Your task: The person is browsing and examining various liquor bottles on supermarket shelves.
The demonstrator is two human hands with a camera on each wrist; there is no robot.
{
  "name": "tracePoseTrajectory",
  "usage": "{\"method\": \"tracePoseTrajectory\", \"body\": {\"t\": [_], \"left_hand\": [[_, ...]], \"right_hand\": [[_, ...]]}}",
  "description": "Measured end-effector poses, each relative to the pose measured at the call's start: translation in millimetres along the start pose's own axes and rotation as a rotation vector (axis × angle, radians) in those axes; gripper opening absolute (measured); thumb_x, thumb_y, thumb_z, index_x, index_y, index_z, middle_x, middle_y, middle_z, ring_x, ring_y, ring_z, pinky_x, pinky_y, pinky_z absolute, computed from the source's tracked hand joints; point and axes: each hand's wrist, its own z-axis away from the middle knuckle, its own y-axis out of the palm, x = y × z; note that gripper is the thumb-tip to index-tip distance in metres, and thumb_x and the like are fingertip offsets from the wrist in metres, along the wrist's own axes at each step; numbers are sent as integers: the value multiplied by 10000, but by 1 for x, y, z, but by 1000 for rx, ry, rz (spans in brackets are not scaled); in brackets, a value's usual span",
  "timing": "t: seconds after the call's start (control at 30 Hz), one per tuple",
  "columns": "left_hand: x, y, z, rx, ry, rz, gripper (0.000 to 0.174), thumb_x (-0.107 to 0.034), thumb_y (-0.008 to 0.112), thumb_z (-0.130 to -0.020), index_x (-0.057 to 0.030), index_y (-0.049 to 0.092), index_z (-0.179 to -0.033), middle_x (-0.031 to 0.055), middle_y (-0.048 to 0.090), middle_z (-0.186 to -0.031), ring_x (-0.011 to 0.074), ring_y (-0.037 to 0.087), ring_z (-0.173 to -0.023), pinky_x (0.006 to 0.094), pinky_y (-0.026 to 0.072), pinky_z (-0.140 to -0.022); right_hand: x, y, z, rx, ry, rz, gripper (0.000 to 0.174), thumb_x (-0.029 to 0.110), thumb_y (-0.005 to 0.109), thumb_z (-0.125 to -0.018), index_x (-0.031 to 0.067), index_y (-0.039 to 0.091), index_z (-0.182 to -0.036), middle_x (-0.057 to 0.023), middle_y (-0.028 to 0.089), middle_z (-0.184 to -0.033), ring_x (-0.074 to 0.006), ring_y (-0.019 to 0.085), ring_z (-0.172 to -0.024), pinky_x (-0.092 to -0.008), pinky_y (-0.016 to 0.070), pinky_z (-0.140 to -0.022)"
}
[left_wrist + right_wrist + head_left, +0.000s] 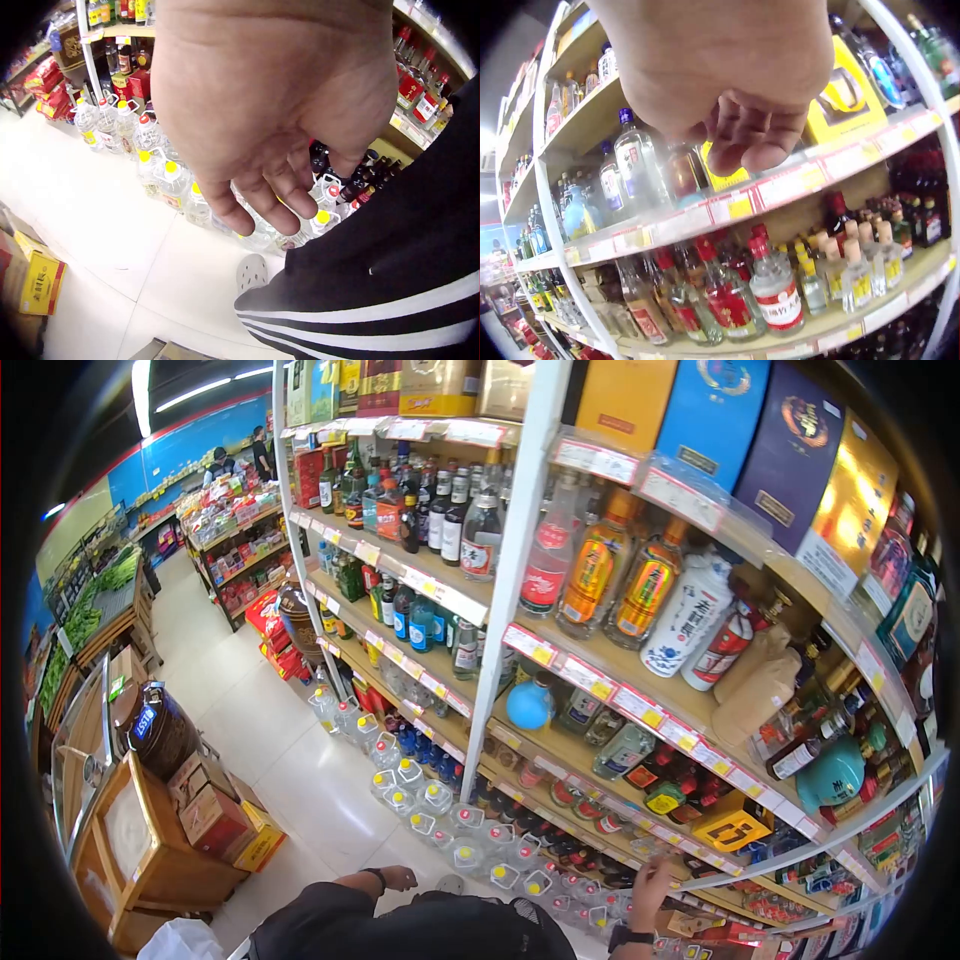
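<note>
My left hand [400,878] hangs low at my side, and in the left wrist view its palm [270,90] shows with loosely bent fingers and nothing in them. Beyond those fingers, large clear jugs [171,180] with yellow and red caps stand on the floor. My right hand [652,885] is near the lower liquor shelves. In the right wrist view that hand [727,67] overlaps a shelf edge lined with price tags [810,178], its fingers loosely curled around nothing. Near it are a yellow box [844,105] and clear bottles with blue caps [632,154].
Liquor shelves [600,670] rise along the right, with a white post [520,530] between bays. Jugs [465,855] line the floor at their foot. To the left are a wooden stand [120,840], cardboard boxes [215,815] and a tiled aisle [300,790]. Two people are far back.
</note>
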Motion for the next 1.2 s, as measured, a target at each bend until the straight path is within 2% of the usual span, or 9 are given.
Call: {"method": "tracePoseTrajectory", "body": {"t": [0.1, 0.5, 0.6, 0.67, 0.8, 0.87, 0.97, 1.07, 1.2], "left_hand": [[-3, 19, -6, 13, -6, -3, 438, -380, 581, -881, -41, 624, -1155, 100, 703, -992, 209, 681, -872, 351, 533, -816], [-50, 65, 53, 19, 73, -28, 394, -340, 552, -903, -1, 654, -1076, 115, 699, -950, 211, 685, -845, 339, 531, -815], [-76, 72, 91, -66, 35, -57, 378, -324, 552, -909, 16, 663, -1033, 123, 697, -918, 213, 685, -837, 341, 534, -795], [-57, 79, 98, -130, -10, 27, 379, -315, 587, -901, 27, 649, -1052, 136, 703, -914, 210, 689, -825, 329, 539, -747], [-68, 77, 121, -97, -129, -16, 352, -307, 604, -892, -6, 639, -1072, 113, 710, -928, 176, 697, -834, 291, 531, -661], [-67, 75, 120, -111, -265, 37, 424, -399, 622, -899, -35, 676, -1109, 129, 709, -1029, 223, 666, -975, 322, 515, -867], [-32, 59, 92, -109, -37, -156, 348, -336, 664, -874, -30, 702, -1035, 122, 718, -986, 211, 681, -923, 319, 533, -823], [12, 40, 54, -99, 142, -105, 275, -273, 672, -861, -29, 715, -982, 124, 722, -932, 206, 685, -897, 326, 537, -803], [1, 15, 61, -148, 158, -196, 259, -238, 677, -853, -10, 710, -971, 139, 720, -861, 202, 687, -848, 325, 537, -760]], "right_hand": [[-28, 7, 30, 92, 164, -85, 146, 89, 594, -884, 8, 603, -1006, -111, 633, -755, -193, 603, -642, -335, 487, -619], [-70, 12, 54, 240, 94, -178, 151, 147, 622, -864, 38, 666, -959, -140, 674, -809, -270, 663, -729, -356, 515, -665], [-70, 13, 60, 362, 71, -234, 177, 183, 625, -866, 44, 661, -969, -139, 676, -828, -290, 665, -754, -380, 518, -681], [-70, 15, 71, 435, 58, -260, 193, 201, 624, -868, 49, 656, -982, -137, 678, -846, -298, 666, -775, -390, 520, -696], [-70, 12, 76, 501, 51, -282, 220, 208, 632, -866, 63, 622, -1031, -126, 667, -896, -292, 662, -820, -388, 517, -729], [-78, 19, 81, 484, 62, -268, 219, 200, 639, -863, 63, 609, -1032, -127, 657, -911, -287, 658, -835, -387, 514, -740], [-87, 24, 80, 513, 124, -281, 221, 180, 646, -857, 48, 591, -1025, -137, 644, -929, -280, 650, -845, -381, 511, -745], [-74, 21, 75, 502, 59, -260, 211, 163, 641, -858, 37, 592, -1020, -142, 645, -932, -279, 649, -843, -374, 510, -744], [-36, 30, 66, 567, 52, -236, 210, 191, 620, -881, 19, 612, -1001, -132, 673, -866, -290, 659, -794, -376, 515, -713]]}}
